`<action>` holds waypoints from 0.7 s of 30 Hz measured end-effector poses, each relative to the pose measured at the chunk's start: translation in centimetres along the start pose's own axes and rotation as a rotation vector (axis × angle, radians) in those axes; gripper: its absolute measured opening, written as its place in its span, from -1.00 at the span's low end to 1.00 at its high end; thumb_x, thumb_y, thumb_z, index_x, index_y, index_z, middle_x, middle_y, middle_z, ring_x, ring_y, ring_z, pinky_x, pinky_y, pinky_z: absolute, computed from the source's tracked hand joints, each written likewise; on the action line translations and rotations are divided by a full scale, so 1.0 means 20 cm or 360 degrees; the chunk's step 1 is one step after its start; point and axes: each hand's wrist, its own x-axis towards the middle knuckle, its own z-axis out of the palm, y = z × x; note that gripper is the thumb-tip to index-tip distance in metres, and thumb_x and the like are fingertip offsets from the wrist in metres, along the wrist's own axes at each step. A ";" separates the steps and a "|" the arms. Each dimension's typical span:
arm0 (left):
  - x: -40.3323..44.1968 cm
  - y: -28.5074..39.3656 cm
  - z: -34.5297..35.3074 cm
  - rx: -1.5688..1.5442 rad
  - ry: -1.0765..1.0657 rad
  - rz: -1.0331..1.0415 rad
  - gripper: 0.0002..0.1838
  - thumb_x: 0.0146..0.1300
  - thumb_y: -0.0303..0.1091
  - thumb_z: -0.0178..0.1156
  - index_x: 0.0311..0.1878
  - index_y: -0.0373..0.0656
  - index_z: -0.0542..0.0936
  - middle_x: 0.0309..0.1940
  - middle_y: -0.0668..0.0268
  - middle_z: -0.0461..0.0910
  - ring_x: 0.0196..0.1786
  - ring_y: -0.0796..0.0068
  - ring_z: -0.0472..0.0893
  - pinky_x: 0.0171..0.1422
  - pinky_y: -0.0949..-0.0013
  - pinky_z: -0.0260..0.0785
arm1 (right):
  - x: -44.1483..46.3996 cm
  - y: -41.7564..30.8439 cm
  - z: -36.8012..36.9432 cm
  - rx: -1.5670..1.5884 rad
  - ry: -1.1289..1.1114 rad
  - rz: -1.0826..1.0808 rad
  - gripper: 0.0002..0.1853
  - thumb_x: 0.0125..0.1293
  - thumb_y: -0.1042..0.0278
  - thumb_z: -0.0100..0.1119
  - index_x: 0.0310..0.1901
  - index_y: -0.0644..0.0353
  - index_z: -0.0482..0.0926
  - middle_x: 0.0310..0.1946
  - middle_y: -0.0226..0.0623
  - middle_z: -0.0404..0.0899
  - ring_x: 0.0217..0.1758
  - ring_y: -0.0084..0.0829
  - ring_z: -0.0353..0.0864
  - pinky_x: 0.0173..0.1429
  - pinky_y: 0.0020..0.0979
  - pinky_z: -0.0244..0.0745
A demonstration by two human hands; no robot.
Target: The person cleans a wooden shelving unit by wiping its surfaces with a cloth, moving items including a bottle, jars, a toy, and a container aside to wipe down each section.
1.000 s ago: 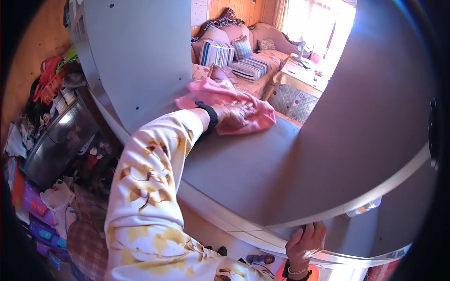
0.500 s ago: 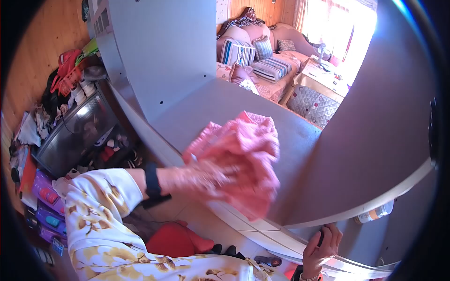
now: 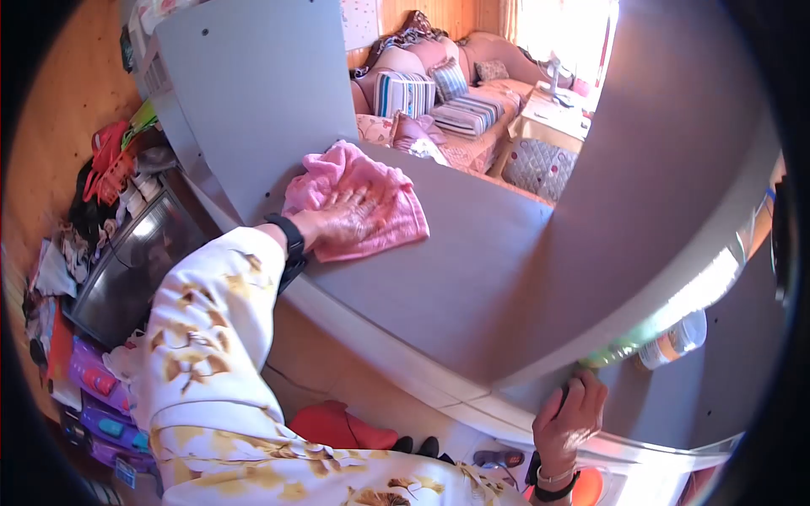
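A pink cloth (image 3: 396,190) lies bunched on the grey shelf board (image 3: 439,270), close to the upright grey panel on the left. On top of it rests my left hand (image 3: 350,215), flat with its fingers spread. Lower right, at the pale curved front edge of the unit, is my right hand (image 3: 571,417), its fingers curled together. Something small and dark shows between its thumb and fingers, too hidden to name. A clear jar (image 3: 672,340) and a green-tinted clear item (image 3: 629,346) are just above this hand.
A grey upright panel (image 3: 261,93) bounds the board on the left, and another (image 3: 666,160) rises on the right. Beyond are a sofa (image 3: 498,88) and a covered table (image 3: 553,118). A dark screen (image 3: 135,253) stands among clutter at left. A red item (image 3: 337,426) lies below.
The cloth was lifted and blurred over the front edge half a second ago; now it lies on the board further left under my left hand. My right hand stays near the lower edge.
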 end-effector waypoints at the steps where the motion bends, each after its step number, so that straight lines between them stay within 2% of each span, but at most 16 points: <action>1: -0.05 0.02 0.04 0.0080 -0.0042 0.0116 -0.21 0.38 0.21 -0.32 0.50 0.00 -0.25 0.49 -0.03 -0.28 0.53 -0.05 -0.31 0.54 -0.02 -0.50 | 0.00 0.00 0.00 0.0015 0.0012 0.0026 -0.75 0.14 0.38 0.07 -0.21 0.38 0.44 -0.15 0.02 0.45 -0.14 0.02 0.45 -0.13 -0.11 0.43; 4: -0.27 0.16 0.07 0.0132 -0.0089 0.0456 -0.16 0.35 0.25 -0.27 0.50 -0.07 -0.19 0.49 -0.04 -0.28 0.53 -0.05 -0.31 0.55 0.04 -0.52 | 0.01 0.00 -0.01 0.0114 0.0054 0.0006 -0.75 0.13 0.38 0.10 -0.22 0.39 0.45 -0.15 0.01 0.46 -0.15 0.03 0.45 -0.13 -0.12 0.43; 6: -0.45 0.27 0.09 0.0120 -0.0051 0.0615 -0.15 0.34 0.27 -0.27 0.50 -0.07 -0.20 0.49 -0.06 -0.27 0.53 -0.06 -0.33 0.54 0.00 -0.52 | 0.01 0.00 -0.02 0.0151 0.0057 0.0017 -0.76 0.14 0.39 0.10 -0.23 0.39 0.45 -0.16 0.01 0.47 -0.15 0.03 0.46 -0.13 -0.11 0.43; 7: -0.51 0.29 0.16 -0.0063 0.0112 0.0714 -0.16 0.28 0.13 0.01 0.50 -0.03 -0.06 0.47 -0.06 -0.16 0.52 -0.08 -0.20 0.53 -0.04 -0.39 | 0.01 0.00 -0.02 0.0172 0.0055 0.0034 -0.77 0.14 0.40 0.11 -0.23 0.40 0.46 -0.17 0.01 0.48 -0.16 0.03 0.46 -0.14 -0.11 0.43; 8: -0.55 0.30 0.19 -0.0064 0.0095 0.0689 -0.16 0.28 0.13 0.01 0.50 -0.03 -0.06 0.47 -0.06 -0.16 0.52 -0.08 -0.20 0.53 -0.04 -0.39 | 0.00 -0.01 -0.02 0.0197 0.0038 0.0029 -0.77 0.14 0.40 0.11 -0.23 0.40 0.46 -0.17 0.01 0.48 -0.16 0.03 0.46 -0.14 -0.11 0.43; 10: -0.61 0.37 0.25 0.0161 0.0409 0.0843 -0.18 0.19 -0.03 0.17 0.45 -0.10 0.10 0.41 -0.06 0.07 0.47 -0.06 0.02 0.48 -0.03 -0.18 | 0.01 0.00 -0.01 0.0164 0.0111 -0.0007 -0.79 0.15 0.43 0.11 -0.24 0.40 0.46 -0.20 0.01 0.49 -0.17 0.04 0.47 -0.14 -0.10 0.42; 11: -0.65 0.40 0.27 0.0142 0.0829 0.0904 -0.29 0.05 -0.19 0.25 0.32 -0.14 0.34 0.22 0.02 0.35 0.24 0.02 0.35 0.30 0.06 0.11 | 0.02 0.00 -0.01 0.0148 0.0134 -0.0022 -0.81 0.16 0.44 0.10 -0.25 0.40 0.47 -0.21 0.02 0.50 -0.18 0.04 0.47 -0.14 -0.11 0.42; 12: -0.67 0.42 0.30 0.0101 0.0799 0.0867 -0.29 0.05 -0.19 0.25 0.32 -0.14 0.34 0.22 0.02 0.35 0.24 0.02 0.35 0.30 0.06 0.11 | 0.03 0.00 -0.01 0.0159 0.0079 -0.0049 -0.81 0.16 0.44 0.10 -0.25 0.40 0.47 -0.21 0.02 0.50 -0.18 0.04 0.47 -0.14 -0.11 0.42; 14: -0.73 0.47 0.41 0.0107 0.1253 0.0885 -0.44 0.01 -0.28 0.26 0.16 -0.12 0.50 0.01 0.13 0.46 0.01 0.11 0.46 0.10 0.13 0.23 | 0.03 0.00 -0.01 0.0104 0.0150 -0.0065 -0.81 0.17 0.44 0.10 -0.25 0.40 0.48 -0.21 0.02 0.52 -0.18 0.02 0.49 -0.14 -0.13 0.43; 15: -0.77 0.51 0.41 -0.0049 0.1357 0.0889 -0.55 -0.03 -0.34 0.25 0.02 -0.12 0.58 -0.17 0.19 0.46 -0.14 0.16 0.46 -0.04 0.16 0.27 | 0.03 0.00 -0.02 0.0117 0.0176 -0.0051 -0.83 0.20 0.46 0.08 -0.26 0.40 0.50 -0.22 0.02 0.54 -0.20 -0.01 0.51 -0.13 -0.14 0.44; 16: -0.83 0.54 0.48 -0.0095 0.1308 0.0844 -0.55 -0.03 -0.34 0.25 0.02 -0.12 0.58 -0.17 0.19 0.46 -0.14 0.16 0.46 -0.04 0.16 0.27 | 0.03 0.00 -0.02 0.0128 0.0099 -0.0070 -0.83 0.20 0.46 0.08 -0.26 0.40 0.50 -0.22 0.02 0.54 -0.20 -0.01 0.51 -0.13 -0.14 0.44; 18: -0.97 0.61 0.63 -0.0732 0.1152 0.0734 -0.58 -0.05 -0.44 0.17 -0.01 -0.11 0.59 -0.22 0.28 0.48 -0.14 0.27 0.48 -0.02 0.17 0.32 | 0.03 0.01 -0.02 0.0092 0.0187 -0.0088 -0.84 0.24 0.46 0.06 -0.27 0.41 0.51 -0.23 0.04 0.56 -0.20 -0.01 0.53 -0.13 -0.16 0.45; 19: -1.04 0.64 0.75 -0.0882 0.0976 0.0638 -0.60 -0.02 -0.45 0.16 -0.02 -0.11 0.58 -0.21 0.25 0.49 -0.13 0.24 0.50 -0.02 0.19 0.36 | 0.03 0.02 -0.01 0.0084 0.0195 -0.0133 -0.84 0.27 0.48 0.03 -0.27 0.43 0.52 -0.22 0.04 0.58 -0.19 -0.02 0.54 -0.11 -0.17 0.46; 21: -1.16 0.68 1.04 -0.1195 0.0858 0.0497 -0.64 0.06 -0.44 0.16 0.00 -0.13 0.55 -0.18 0.21 0.53 -0.09 0.20 0.55 0.00 0.25 0.40 | 0.02 0.05 -0.01 0.0079 0.0178 -0.0193 -0.84 0.28 0.49 0.02 -0.25 0.44 0.52 -0.20 0.04 0.58 -0.17 -0.02 0.55 -0.10 -0.18 0.46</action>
